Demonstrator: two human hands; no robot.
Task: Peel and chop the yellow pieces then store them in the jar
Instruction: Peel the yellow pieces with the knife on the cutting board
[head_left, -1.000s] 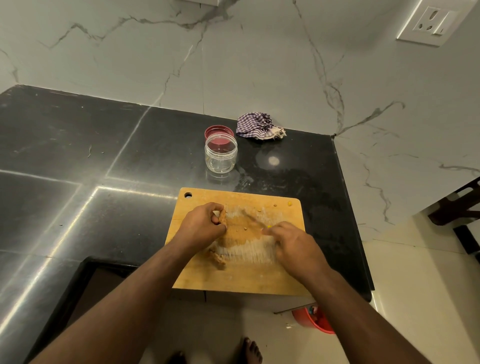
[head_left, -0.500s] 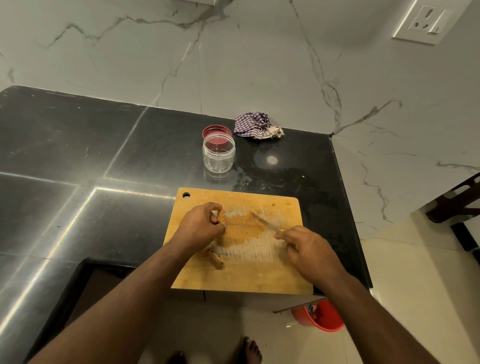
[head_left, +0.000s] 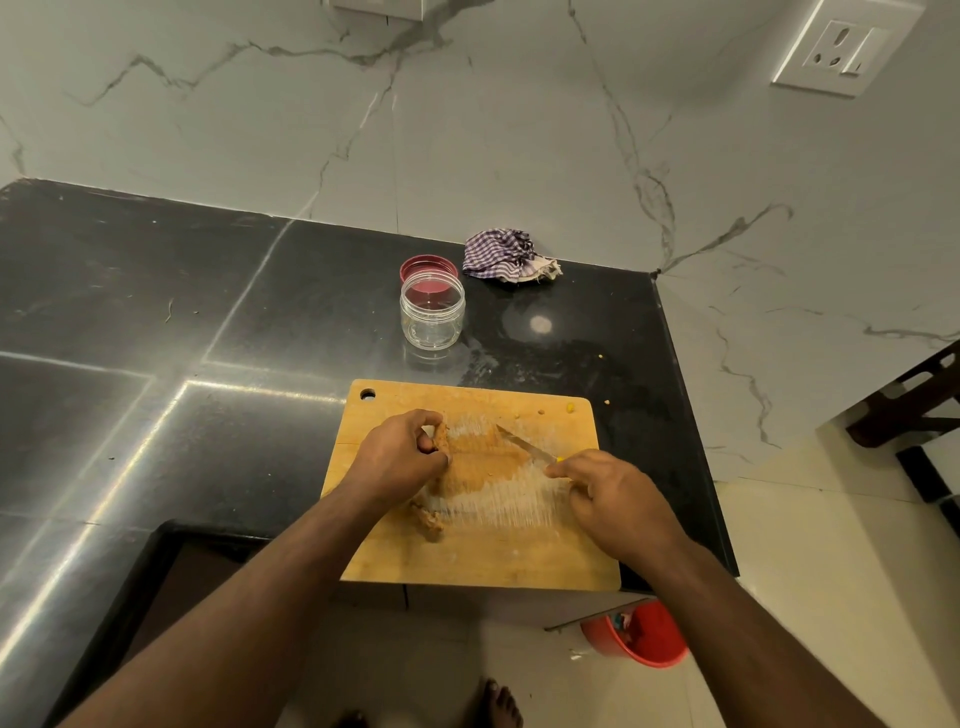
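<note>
A wooden cutting board (head_left: 519, 561) lies at the counter's front edge. My left hand (head_left: 397, 457) curls its fingers round a small yellow-brown piece (head_left: 441, 437) on the board's left part. My right hand (head_left: 613, 499) grips a small knife (head_left: 522, 446) with a yellow handle, its blade pointing up and left toward that piece without touching it. Chopped yellow-brown bits (head_left: 483, 460) are spread over the board's middle, and a clump (head_left: 428, 522) lies below my left wrist. A clear empty jar (head_left: 432, 314) stands behind the board.
The jar's red lid (head_left: 427, 266) lies just behind it, beside a crumpled checked cloth (head_left: 506, 255). Small yellow crumbs (head_left: 570, 407) sit at the board's far right corner. The black counter (head_left: 156, 322) ends at the right; a red bucket (head_left: 641, 634) stands on the floor below.
My right hand has drawn back to the right with the knife, so more of the blade shows. My left hand has stayed on the piece.
</note>
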